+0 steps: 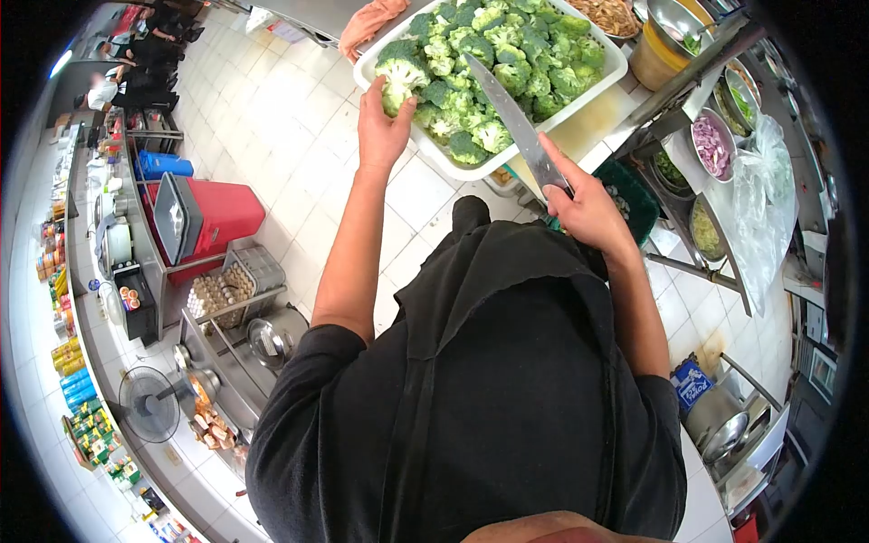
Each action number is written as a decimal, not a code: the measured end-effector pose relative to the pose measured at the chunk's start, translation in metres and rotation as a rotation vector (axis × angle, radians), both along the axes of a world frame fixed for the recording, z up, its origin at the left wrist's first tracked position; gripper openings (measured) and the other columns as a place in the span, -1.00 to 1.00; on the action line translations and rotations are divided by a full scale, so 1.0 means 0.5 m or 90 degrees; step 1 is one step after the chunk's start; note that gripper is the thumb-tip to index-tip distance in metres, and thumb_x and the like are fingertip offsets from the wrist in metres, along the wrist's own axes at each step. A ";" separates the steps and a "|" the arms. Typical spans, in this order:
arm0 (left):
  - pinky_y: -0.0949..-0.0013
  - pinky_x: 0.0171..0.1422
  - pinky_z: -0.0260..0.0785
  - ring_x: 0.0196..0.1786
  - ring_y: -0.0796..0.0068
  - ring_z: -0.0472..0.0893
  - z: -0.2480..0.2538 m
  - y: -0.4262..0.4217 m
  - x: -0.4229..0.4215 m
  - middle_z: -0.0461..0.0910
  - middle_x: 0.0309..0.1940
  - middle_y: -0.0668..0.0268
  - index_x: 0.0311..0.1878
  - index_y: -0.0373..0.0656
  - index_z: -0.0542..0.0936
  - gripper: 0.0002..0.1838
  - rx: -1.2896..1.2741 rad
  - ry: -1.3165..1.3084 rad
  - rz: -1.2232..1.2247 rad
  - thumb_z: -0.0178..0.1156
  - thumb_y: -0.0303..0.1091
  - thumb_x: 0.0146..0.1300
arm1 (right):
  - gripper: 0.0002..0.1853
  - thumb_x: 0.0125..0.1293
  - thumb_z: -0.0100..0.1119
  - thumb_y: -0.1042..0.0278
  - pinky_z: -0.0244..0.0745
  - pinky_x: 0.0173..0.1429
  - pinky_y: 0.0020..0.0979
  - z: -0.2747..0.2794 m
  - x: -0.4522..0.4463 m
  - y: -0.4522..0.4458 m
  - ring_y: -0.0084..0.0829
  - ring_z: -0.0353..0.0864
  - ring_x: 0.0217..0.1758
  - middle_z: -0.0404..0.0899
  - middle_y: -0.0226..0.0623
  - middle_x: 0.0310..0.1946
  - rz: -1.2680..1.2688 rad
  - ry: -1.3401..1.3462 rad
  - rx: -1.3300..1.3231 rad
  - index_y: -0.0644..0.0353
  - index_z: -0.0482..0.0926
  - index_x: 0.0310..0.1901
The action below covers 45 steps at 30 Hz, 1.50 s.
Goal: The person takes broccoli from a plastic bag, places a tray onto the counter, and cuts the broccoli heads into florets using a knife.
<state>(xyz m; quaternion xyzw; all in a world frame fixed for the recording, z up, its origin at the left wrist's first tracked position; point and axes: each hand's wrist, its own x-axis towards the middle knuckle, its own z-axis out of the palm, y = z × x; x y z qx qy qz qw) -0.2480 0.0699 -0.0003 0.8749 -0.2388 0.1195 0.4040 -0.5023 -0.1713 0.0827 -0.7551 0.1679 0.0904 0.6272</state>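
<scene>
One large broccoli piece (401, 77), seemingly not yet divided, is pinched between the left hand's (384, 129) thumb and fingers at the white tray's (616, 67) left end. Smaller florets (520, 74) fill the tray, so much appears cut already. Rightward, the knife (514, 115) slants over them, its handle wrapped by the right hand (587, 206).

handle of the knife (511, 107) at two o'clock hidden in the right hand (588, 208), shredded food (608, 15) at one o'clock cut by the top edge, people (145, 93) at ten o'clock blurred, packets (83, 425) at eight o'clock too small to read
</scene>
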 end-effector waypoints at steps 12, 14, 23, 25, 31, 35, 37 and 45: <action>0.37 -0.23 0.51 -0.30 0.37 0.58 0.055 0.016 0.024 0.64 -0.05 0.11 0.31 -0.21 0.42 -0.66 -0.559 0.608 -0.024 -0.17 -0.22 0.72 | -0.22 0.42 0.03 0.47 0.55 0.13 -0.02 0.009 0.001 0.037 0.20 0.68 -0.06 0.68 0.24 -0.09 0.117 -0.123 -0.248 -0.37 0.24 0.63; 0.38 -0.22 0.51 -0.29 0.37 0.58 0.047 0.019 0.024 0.65 -0.04 0.10 0.29 -0.19 0.42 -0.67 -0.615 0.647 -0.040 -0.16 -0.21 0.71 | -0.21 0.41 0.07 0.46 0.55 0.08 -0.05 0.011 0.009 0.039 0.15 0.65 -0.15 0.69 0.13 -0.01 0.155 -0.086 -0.309 -0.32 0.22 0.64; 0.47 -0.37 0.37 -0.38 0.51 0.51 0.042 0.031 0.043 0.65 -0.22 0.20 0.23 -0.13 0.45 -0.59 -0.453 0.631 -0.015 0.03 0.01 0.62 | -0.23 0.42 0.03 0.41 0.52 -0.03 0.13 -0.038 0.035 0.051 0.22 0.67 -0.22 0.67 0.22 -0.30 0.157 -0.182 -0.356 -0.36 0.21 0.64; 0.49 -0.45 0.28 -0.43 0.51 0.46 0.040 0.038 0.053 0.63 -0.27 0.20 0.21 -0.14 0.45 -0.59 -0.487 0.673 -0.023 0.01 0.02 0.63 | -0.23 0.42 0.02 0.42 0.52 -0.03 0.13 -0.040 0.039 0.052 0.22 0.67 -0.23 0.68 0.21 -0.31 0.158 -0.182 -0.368 -0.35 0.21 0.64; 0.54 -0.60 0.09 -0.53 0.50 0.35 0.051 0.039 0.053 0.59 -0.33 0.11 0.15 -0.09 0.47 -0.57 -0.638 0.771 0.008 -0.11 0.09 0.66 | -0.24 0.42 0.02 0.42 0.53 -0.10 0.14 -0.049 0.050 0.061 0.18 0.68 -0.28 0.67 0.17 -0.36 0.175 -0.176 -0.396 -0.36 0.22 0.64; 0.55 -0.63 0.06 -0.55 0.52 0.31 0.042 0.044 0.062 0.58 -0.33 0.09 0.15 -0.08 0.48 -0.53 -0.676 0.792 -0.004 -0.14 0.13 0.67 | -0.24 0.43 0.02 0.41 0.52 -0.14 0.14 -0.052 0.073 0.072 0.17 0.67 -0.31 0.65 0.16 -0.41 0.194 -0.145 -0.418 -0.37 0.22 0.64; 0.56 -0.64 0.05 -0.56 0.52 0.29 0.041 0.047 0.064 0.58 -0.33 0.08 0.15 -0.09 0.48 -0.52 -0.705 0.812 -0.006 -0.15 0.15 0.67 | -0.24 0.44 0.02 0.41 0.52 -0.15 0.14 -0.056 0.085 0.077 0.17 0.67 -0.31 0.65 0.15 -0.42 0.196 -0.148 -0.426 -0.38 0.21 0.64; 0.56 -0.64 0.04 -0.56 0.53 0.29 0.034 0.055 0.074 0.53 -0.35 0.08 0.12 -0.16 0.48 -0.49 -0.813 0.880 -0.008 -0.11 0.15 0.64 | -0.21 0.46 0.03 0.40 0.60 -0.12 0.14 -0.052 0.113 0.103 0.17 0.71 -0.30 0.66 0.14 -0.39 0.226 -0.102 -0.510 -0.50 0.15 0.66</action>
